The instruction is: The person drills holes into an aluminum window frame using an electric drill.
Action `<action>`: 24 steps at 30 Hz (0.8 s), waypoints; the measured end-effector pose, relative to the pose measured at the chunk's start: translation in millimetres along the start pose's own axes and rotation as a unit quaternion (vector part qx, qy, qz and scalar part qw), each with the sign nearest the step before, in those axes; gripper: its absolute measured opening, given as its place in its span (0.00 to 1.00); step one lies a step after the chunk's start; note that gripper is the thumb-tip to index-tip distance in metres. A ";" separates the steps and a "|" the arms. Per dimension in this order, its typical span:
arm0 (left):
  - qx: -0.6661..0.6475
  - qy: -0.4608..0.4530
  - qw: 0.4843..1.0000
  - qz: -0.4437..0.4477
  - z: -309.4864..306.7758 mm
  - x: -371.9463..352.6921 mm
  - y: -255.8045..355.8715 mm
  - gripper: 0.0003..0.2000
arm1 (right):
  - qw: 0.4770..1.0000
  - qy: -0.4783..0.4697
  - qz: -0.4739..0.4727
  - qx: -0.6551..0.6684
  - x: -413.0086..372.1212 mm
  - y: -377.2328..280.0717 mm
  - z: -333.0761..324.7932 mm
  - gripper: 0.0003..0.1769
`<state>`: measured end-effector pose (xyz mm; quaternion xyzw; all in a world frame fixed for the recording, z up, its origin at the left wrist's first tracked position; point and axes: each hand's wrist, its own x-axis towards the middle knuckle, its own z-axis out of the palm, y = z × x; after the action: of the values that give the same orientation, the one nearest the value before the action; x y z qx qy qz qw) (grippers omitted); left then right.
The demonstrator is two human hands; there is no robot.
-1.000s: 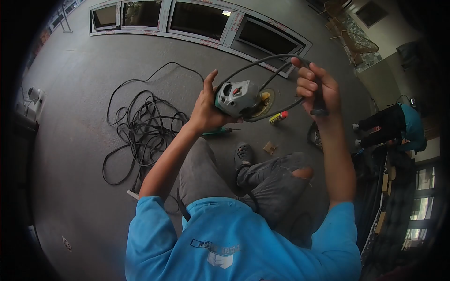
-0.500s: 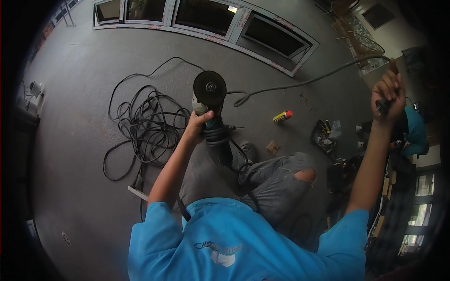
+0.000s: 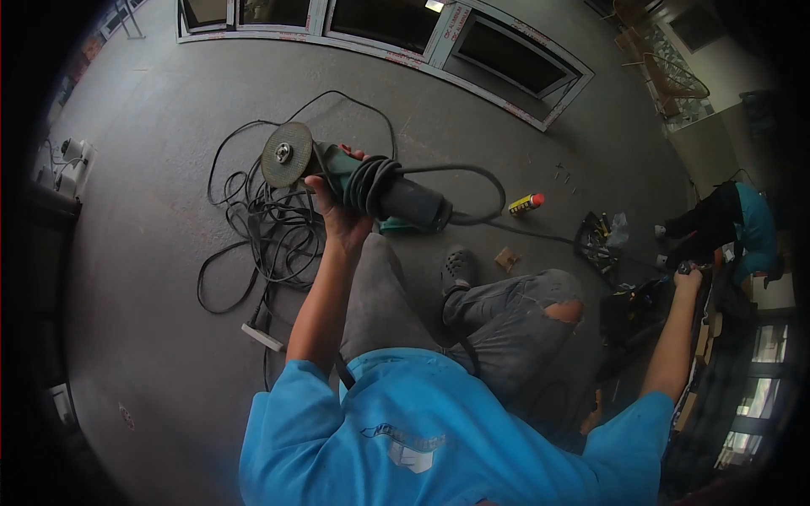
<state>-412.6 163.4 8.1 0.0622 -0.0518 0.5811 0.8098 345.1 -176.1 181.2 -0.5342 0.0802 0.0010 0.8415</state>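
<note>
My left hand grips a green angle grinder by its body and holds it level above my knees. Its grey disc points left. Several turns of the grinder's black cord are wound round the body. The rest loops off the tail and runs right towards my right hand. That hand is stretched far out and low at the right, fist closed on the cord's end.
A tangle of black cable lies on the grey floor at the left. A spray can, a small block and a tool tray lie ahead. A window frame lies beyond. Another person crouches at right.
The grinder has turned from upright to level, disc now to the left, with more cord wound on it. My right hand has dropped from high at the right to low beside my knee.
</note>
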 end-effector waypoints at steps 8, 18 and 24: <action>0.552 0.101 0.781 0.275 -13.9 41.6 62.1 0.11 | 0.952 0.210 -0.194 -0.107 -71.8 -59.0 -45.5 0.15; 0.015 -0.274 0.950 -0.152 59.5 50.6 30.6 0.40 | 0.931 -0.360 0.055 -0.025 -241.6 33.2 60.8 0.13; 0.076 -0.202 0.976 0.004 111.6 33.3 -12.6 0.47 | 0.604 -0.770 0.158 -0.129 -489.9 113.8 132.3 0.22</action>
<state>-391.3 172.5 122.9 0.2393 -0.1709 0.5622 0.7730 -130.7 32.8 200.6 -0.4179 -0.5157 0.5553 0.5010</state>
